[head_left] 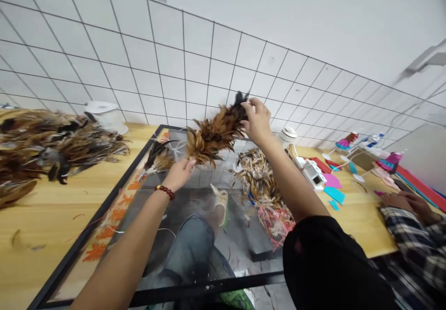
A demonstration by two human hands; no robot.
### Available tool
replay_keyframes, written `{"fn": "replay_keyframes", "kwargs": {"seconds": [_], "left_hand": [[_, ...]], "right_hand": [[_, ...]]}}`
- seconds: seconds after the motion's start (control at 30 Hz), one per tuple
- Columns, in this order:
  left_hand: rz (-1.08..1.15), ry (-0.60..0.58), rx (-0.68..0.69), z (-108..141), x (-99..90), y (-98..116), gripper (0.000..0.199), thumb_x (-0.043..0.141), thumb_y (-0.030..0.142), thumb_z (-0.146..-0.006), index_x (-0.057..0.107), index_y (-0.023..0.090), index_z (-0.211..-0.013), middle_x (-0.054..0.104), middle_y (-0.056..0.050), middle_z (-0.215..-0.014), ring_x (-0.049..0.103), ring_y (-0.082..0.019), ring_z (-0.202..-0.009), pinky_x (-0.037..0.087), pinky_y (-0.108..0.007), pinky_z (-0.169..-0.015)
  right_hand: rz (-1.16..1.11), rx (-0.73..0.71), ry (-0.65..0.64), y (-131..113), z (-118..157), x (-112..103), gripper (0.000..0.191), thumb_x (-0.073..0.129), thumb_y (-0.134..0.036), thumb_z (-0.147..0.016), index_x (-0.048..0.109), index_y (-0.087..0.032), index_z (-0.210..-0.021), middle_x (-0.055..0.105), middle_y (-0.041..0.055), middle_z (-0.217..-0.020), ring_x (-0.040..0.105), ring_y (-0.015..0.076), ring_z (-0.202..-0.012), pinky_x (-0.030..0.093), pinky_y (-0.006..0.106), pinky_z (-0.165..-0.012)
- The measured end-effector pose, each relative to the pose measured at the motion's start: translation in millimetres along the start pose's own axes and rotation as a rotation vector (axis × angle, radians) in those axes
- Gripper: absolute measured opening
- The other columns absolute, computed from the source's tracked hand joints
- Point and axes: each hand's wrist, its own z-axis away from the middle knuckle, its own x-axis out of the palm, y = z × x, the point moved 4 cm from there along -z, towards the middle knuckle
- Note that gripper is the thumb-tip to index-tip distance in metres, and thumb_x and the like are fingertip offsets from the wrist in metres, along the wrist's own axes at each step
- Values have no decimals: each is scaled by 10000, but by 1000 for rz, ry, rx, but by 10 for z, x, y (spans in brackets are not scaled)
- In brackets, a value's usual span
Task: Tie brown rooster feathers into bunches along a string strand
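Note:
A bushy length of brown feathers (pixel 214 135) with a black tip stretches at a slant between my two hands, above the glass tabletop. My left hand (pixel 179 174) pinches its lower left end, palm down, with a string of dark red beads round the wrist. At the upper right, by the black tip, my right hand (pixel 257 120) has its fingers closed on the other end. What runs through the middle of the feathers is hidden. Just left of my left hand lies a small bunch of black and tan feathers (pixel 158 159).
A feather heap (pixel 66 142) covers the left wooden table, beside a white spool (pixel 104 115). Brown-white feathers (pixel 259 175) lie right of centre. Further right are a white device (pixel 311 173), coloured felt pieces (pixel 334 194) and a co-worker's hands (pixel 406 203). A wire grid (pixel 209 63) stands behind.

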Motion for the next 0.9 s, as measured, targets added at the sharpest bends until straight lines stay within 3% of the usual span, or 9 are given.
{"fn": "replay_keyframes", "kwargs": {"seconds": [0.07,0.2,0.27,0.33,0.43,0.53,0.7,0.8,0.9], "left_hand": [[119,86,-43,44,33,-103,320,561,430,-784,477,181,-601,498,4,-544,424,-116,-460,315,-217,-446],[645,22,-144,147,141,-157,356,638,460,-753,439,173,-685,456,38,-595,307,-47,-415,201,-149,-376],[890,-81,-179,204,196,-119,362,662,451,-749,440,167,-720,428,49,-604,276,-30,-408,176,-126,-362],[1044,-156,-218,253,225,-96,312,646,412,-782,489,144,-765,404,48,-604,276,-26,-411,189,-116,-352],[1209,-274,-292,311,250,-116,282,567,383,-848,560,102,-871,416,27,-628,294,-33,-421,223,-121,-339],[1312,-344,-301,342,237,-163,412,507,489,-856,583,93,-940,502,-31,-721,346,-55,-456,265,-143,-335],[1335,-346,-268,365,202,-200,426,522,509,-839,593,110,-971,585,-96,-902,359,-60,-484,279,-154,-339],[1302,-397,-274,394,217,-167,353,577,442,-826,598,108,-939,577,-80,-882,336,-46,-471,253,-143,-336],[1256,-454,-301,426,251,-129,371,621,459,-791,600,109,-912,556,-58,-833,304,-34,-455,225,-139,-330]], "right_hand": [[-4,186,-89,32,478,-125,262,436,-193,-878,575,-160,-1098,558,136,-1077,471,257,-1035,356,382,-886],[-53,263,-686,-100,1705,-64,232,444,-211,-870,652,-190,-767,657,66,-815,590,177,-793,392,255,-729],[-27,313,-809,-158,2121,12,227,462,-217,-860,661,-194,-754,679,61,-814,617,167,-796,387,231,-713],[41,379,-846,-184,2308,114,231,459,-237,-861,673,-191,-788,692,75,-851,634,178,-823,388,234,-706],[146,442,-900,-209,2305,271,250,451,-269,-856,680,-170,-828,688,116,-915,642,201,-839,395,255,-690],[183,414,-963,-245,2185,321,216,476,-233,-811,673,-152,-843,674,131,-936,636,200,-834,391,255,-673],[111,316,-894,-129,1899,-45,136,504,-237,-778,612,-160,-748,638,98,-879,586,168,-776,367,246,-647],[-119,397,-928,94,1772,-319,93,523,-243,-760,562,-180,-703,602,25,-674,530,140,-628,352,245,-585],[-658,605,-867,278,1752,-410,102,583,-284,-729,545,-201,-775,629,1,-700,561,144,-648,404,250,-600]]}}
